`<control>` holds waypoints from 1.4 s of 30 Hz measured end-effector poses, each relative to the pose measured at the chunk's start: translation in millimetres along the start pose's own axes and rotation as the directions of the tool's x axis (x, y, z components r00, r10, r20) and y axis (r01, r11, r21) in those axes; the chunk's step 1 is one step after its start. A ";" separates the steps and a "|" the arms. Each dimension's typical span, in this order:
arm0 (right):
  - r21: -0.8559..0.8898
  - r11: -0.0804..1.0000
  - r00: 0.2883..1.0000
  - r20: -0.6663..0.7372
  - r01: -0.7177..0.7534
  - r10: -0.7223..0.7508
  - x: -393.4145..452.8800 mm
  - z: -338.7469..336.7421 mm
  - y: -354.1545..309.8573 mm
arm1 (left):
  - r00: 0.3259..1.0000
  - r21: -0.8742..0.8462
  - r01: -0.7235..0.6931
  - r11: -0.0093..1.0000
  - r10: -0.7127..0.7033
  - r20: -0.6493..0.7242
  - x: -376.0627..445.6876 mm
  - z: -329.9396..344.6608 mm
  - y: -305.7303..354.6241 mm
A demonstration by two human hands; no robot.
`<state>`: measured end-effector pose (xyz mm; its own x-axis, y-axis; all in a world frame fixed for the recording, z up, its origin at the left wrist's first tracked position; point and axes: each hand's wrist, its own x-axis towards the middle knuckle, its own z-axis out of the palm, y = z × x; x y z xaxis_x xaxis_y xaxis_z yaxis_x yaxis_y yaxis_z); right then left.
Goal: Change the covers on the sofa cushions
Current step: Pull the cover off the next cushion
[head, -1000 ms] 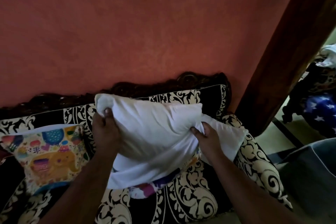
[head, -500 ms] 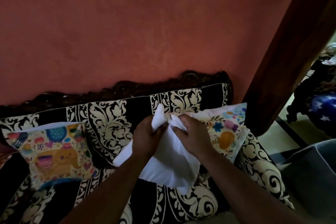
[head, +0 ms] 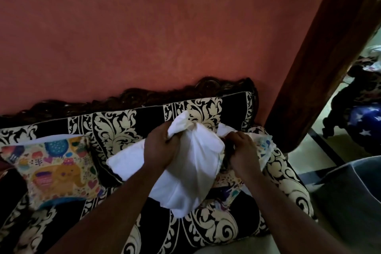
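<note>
Gripping white insert with left hand, right hand pinching printed cover beside it, probably for stuffing.

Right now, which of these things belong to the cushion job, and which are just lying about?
Part of the job:
- white cushion, gripped by the left hand
- printed cover, gripped by the right hand
- elephant cushion, already covered
- sofa

Just lying about:
- star cloth through the doorway
- grey bin at right
</note>
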<state>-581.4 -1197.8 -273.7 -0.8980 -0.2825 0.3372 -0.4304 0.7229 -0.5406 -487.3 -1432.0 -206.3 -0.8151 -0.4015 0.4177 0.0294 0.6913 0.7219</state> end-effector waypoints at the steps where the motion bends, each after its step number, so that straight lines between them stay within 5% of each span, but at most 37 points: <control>1: -0.072 0.997 1.000 0.000 0.021 -0.021 0.3 -0.9 7.2 | 1.000 0.023 -0.006 1.000 0.006 0.003 0.8 -1.4 0.5; 4: -0.141 0.990 1.000 -0.012 0.009 -0.010 -0.1 -3.6 34.5 | 1.000 0.068 0.004 0.998 -0.004 -0.004 1.5 -7.7 -7.3; 9: -0.091 0.972 0.975 0.029 -0.215 0.218 -5.7 -13.9 84.7 | 0.969 -0.073 0.208 0.975 -0.216 -0.123 -4.0 -18.1 -31.6; 13: 0.054 0.882 0.882 0.091 -0.468 0.462 -20.5 -34.0 130.4 | 0.814 -0.236 0.410 0.881 -0.470 -0.341 -2.7 -46.9 -57.6; 20: 0.208 0.863 0.881 0.221 -0.461 0.418 -32.3 11.2 121.1 | 0.833 0.047 0.488 0.872 -0.449 -0.323 -11.8 -41.4 -96.0; 25: 0.127 0.924 0.897 0.318 -0.361 0.306 -41.5 41.2 94.5 | 0.873 0.238 0.484 0.842 -0.445 -0.197 -11.8 -28.1 -138.0; 34: -0.043 0.916 0.848 0.363 -0.398 0.386 -20.9 60.5 66.8 | 0.885 0.306 0.428 0.851 -0.463 0.051 39.4 -12.7 -203.1; 40: -0.179 0.891 0.825 0.337 -0.417 0.454 -12.6 68.2 41.6 | 0.735 0.406 0.356 0.842 -0.520 0.434 88.1 35.8 -262.6; 42: -0.163 0.873 0.811 0.324 -0.459 0.487 -14.4 70.5 28.7 | 0.700 0.359 0.231 0.904 -0.411 0.583 84.3 57.1 -248.9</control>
<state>-587.2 -1217.5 -348.4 -0.9675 -0.0817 -0.2394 0.0511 0.8637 -0.5015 -596.4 -1603.7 -382.3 -0.9205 -0.2150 -0.3263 -0.3700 0.7480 0.5510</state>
